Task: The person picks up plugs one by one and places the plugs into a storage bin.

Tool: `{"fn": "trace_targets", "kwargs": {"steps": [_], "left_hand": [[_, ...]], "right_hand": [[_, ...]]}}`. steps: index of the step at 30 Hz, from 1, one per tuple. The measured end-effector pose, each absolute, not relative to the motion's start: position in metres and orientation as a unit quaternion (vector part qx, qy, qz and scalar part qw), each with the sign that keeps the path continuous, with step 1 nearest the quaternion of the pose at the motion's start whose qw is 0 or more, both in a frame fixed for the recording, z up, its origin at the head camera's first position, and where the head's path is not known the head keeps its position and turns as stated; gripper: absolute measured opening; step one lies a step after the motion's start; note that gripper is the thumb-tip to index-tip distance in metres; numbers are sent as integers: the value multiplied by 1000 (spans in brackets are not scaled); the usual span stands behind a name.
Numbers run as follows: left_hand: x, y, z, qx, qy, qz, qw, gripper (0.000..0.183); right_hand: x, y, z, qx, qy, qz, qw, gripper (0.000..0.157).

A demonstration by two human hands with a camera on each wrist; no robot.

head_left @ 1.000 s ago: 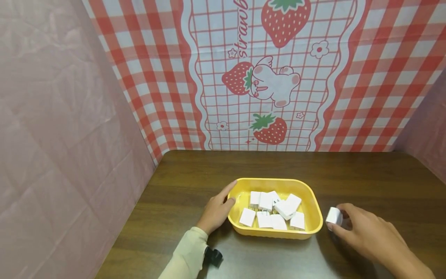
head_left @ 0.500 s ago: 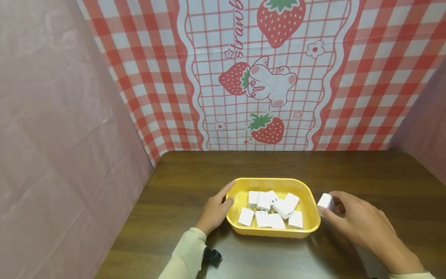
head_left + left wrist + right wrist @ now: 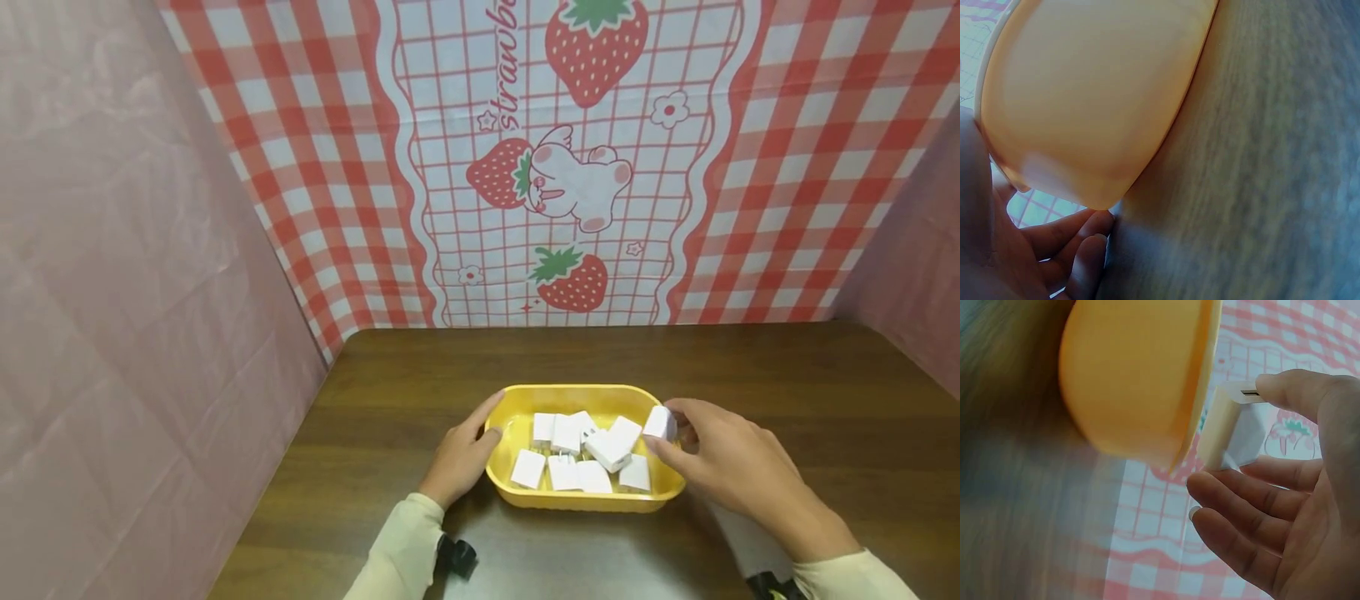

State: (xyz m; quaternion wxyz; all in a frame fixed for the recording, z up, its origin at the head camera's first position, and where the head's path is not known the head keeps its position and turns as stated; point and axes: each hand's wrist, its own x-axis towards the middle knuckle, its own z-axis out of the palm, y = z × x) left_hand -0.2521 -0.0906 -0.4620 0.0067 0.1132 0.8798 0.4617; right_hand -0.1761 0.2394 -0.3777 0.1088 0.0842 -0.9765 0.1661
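A yellow plastic tub [image 3: 585, 502] stands on the table, holding several white USB wall chargers [image 3: 564, 433], some with metal prongs showing. My left hand [image 3: 459, 454] grips the tub's left end, thumb at the rim and fingers along the outer wall; the left wrist view has those fingers [image 3: 1088, 256] bent against the tub's end. Over the right rim, my right hand [image 3: 738, 458] pinches another white charger [image 3: 660, 423] between thumb and fingers. Its USB slot faces the thumb in the right wrist view, where the charger [image 3: 1235, 425] is beside the tub's outer wall.
The brown wooden table [image 3: 420, 358] extends around the tub. Behind it hangs a red-and-white checked cloth [image 3: 352, 175] with strawberries, and a pinkish cloth [image 3: 150, 292] covers the left side. Black straps [image 3: 457, 557] are on the wrists.
My right hand has carried the pinched charger leftward, from the table beside the tub to above its right rim. My left hand has kept its hold on the tub.
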Motion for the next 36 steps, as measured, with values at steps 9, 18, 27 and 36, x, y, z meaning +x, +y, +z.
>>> {"fn": "trace_targets", "kwargs": {"steps": [9,18,27,36], "left_hand": [[-251,-89,-462,113,880,461,11,52],[-254,-90,-460,117,878,465,7,52],[-254,-93,-461,123,879,460,-1,51],[-255,-92,-461,119,882,455,2,51]], "right_hand": [[-190,216,-374,128,-976,131,116,47],[-201,197,-373,167,-971,127,118,34],[-216,162,-374,216,-965,123,81,31],[-231,140,-369,257,-958,108,70,39]]}}
